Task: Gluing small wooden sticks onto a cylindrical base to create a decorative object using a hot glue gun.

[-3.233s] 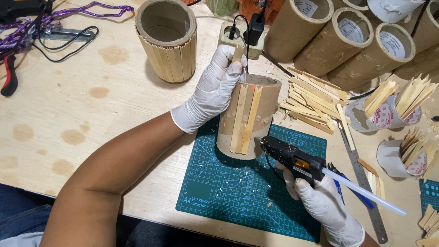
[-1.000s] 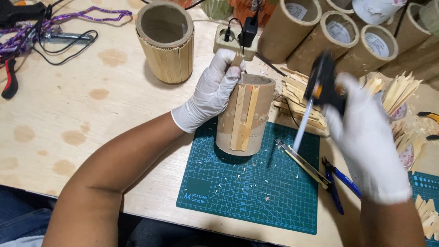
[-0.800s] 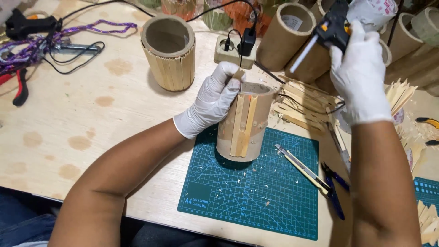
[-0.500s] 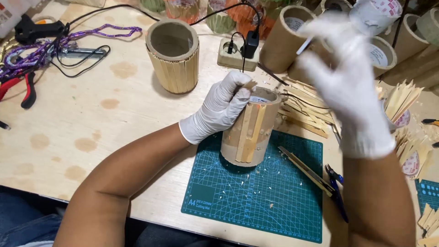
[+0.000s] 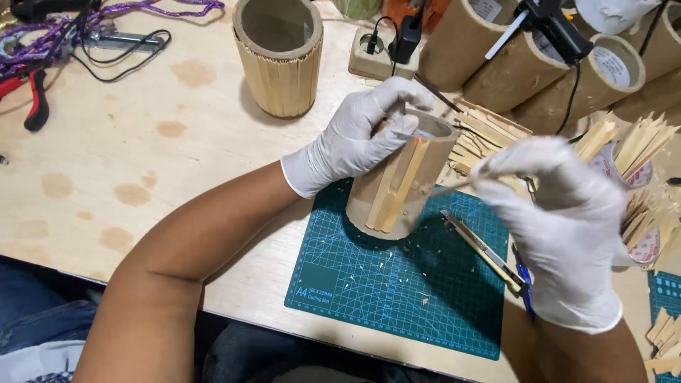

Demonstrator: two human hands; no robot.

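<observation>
Pale plywood forms the tabletop (image 5: 128, 163), marked with brown stains and wood chips. On it lies a green gridded cutting mat (image 5: 397, 284), and the cardboard tube (image 5: 401, 186) stands upright on the mat's upper edge. Your left hand (image 5: 355, 138), in a white glove, is closed around the tube's rim, fingers curled over the top. Flat wooden sticks (image 5: 397, 188) run lengthwise on the tube's outer wall, side by side. Your right hand (image 5: 560, 213), also gloved, is pinched shut on one thin wooden stick (image 5: 454, 186) whose free end points at the tube, just beside its wall.

A utility knife (image 5: 482, 252) lies on the mat near the right hand. A finished tube clad all round in sticks (image 5: 278, 57) stands well apart at the top. Plain cardboard tubes (image 5: 511, 64) lie stacked at upper right, with a glue gun (image 5: 553, 28) resting on them. Loose sticks (image 5: 489, 135) are piled between the tubes and the mat.
</observation>
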